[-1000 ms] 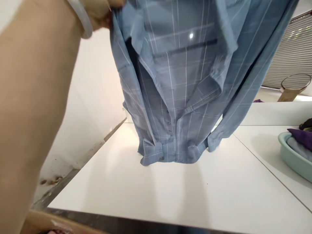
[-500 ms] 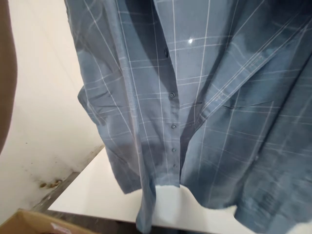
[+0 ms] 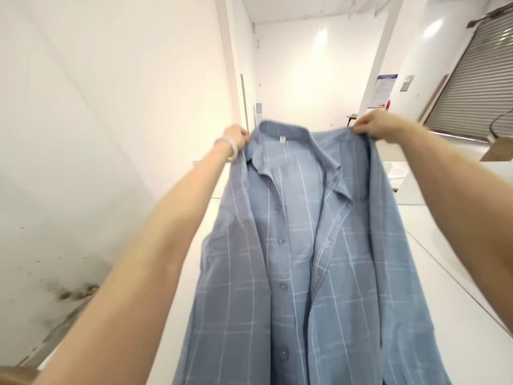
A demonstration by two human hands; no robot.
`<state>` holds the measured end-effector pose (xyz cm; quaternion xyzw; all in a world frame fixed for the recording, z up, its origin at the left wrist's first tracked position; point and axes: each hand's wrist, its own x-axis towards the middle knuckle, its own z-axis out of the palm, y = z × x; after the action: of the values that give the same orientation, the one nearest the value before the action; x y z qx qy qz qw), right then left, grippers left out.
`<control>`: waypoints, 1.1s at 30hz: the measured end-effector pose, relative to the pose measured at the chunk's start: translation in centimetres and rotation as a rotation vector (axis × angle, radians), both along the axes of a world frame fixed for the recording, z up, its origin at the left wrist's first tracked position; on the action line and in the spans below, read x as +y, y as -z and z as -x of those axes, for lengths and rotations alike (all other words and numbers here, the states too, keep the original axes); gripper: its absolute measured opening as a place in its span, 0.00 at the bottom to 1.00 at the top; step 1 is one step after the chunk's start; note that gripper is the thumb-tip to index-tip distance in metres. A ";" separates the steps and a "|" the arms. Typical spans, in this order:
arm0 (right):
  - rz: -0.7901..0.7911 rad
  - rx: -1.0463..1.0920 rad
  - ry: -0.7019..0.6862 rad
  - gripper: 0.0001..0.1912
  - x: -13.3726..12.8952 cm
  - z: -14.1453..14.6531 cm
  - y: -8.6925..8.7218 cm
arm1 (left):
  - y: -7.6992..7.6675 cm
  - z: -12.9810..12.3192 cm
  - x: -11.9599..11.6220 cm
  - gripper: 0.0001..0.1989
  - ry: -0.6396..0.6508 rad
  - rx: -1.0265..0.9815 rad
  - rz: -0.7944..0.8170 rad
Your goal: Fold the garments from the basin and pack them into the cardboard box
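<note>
A blue-grey button-up shirt (image 3: 340,299) with thin white check lines hangs spread out in front of me, its front unbuttoned and its collar at the top. My left hand (image 3: 237,138), with a pale band at the wrist, pinches the shoulder on the left side. The opposite shoulder is gripped by my right hand (image 3: 374,125). Both arms are stretched far forward. A small white label (image 3: 282,139) shows inside the collar. Dark buttons run down the left front edge. The shirt's lower end falls outside the view.
Beneath the shirt lies a white table (image 3: 452,278) with a seam on its right part. A white wall (image 3: 100,107) stands close on the left. At the back right are a roller shutter (image 3: 473,80) and a posted notice (image 3: 383,91).
The shirt has moved away from me, from filling the view close up to arm's length. Both hands and the collar now show, and the view has tilted up to the room.
</note>
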<state>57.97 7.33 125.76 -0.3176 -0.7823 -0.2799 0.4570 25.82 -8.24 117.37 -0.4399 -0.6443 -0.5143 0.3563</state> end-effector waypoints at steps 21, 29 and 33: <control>0.170 -0.051 0.438 0.20 21.5 10.8 12.2 | 8.4 8.4 27.5 0.12 0.102 -0.216 0.267; 0.134 -0.064 0.467 0.20 24.5 11.4 13.1 | 8.2 8.0 30.3 0.15 0.072 -0.251 0.258; 0.056 -0.081 0.426 0.18 23.9 11.8 13.2 | 8.8 7.8 30.3 0.15 0.034 -0.252 0.264</control>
<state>46.19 31.21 112.55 -0.4768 -0.7226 -0.3611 0.3466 18.04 22.02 108.55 -0.4255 -0.7382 -0.4822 0.2034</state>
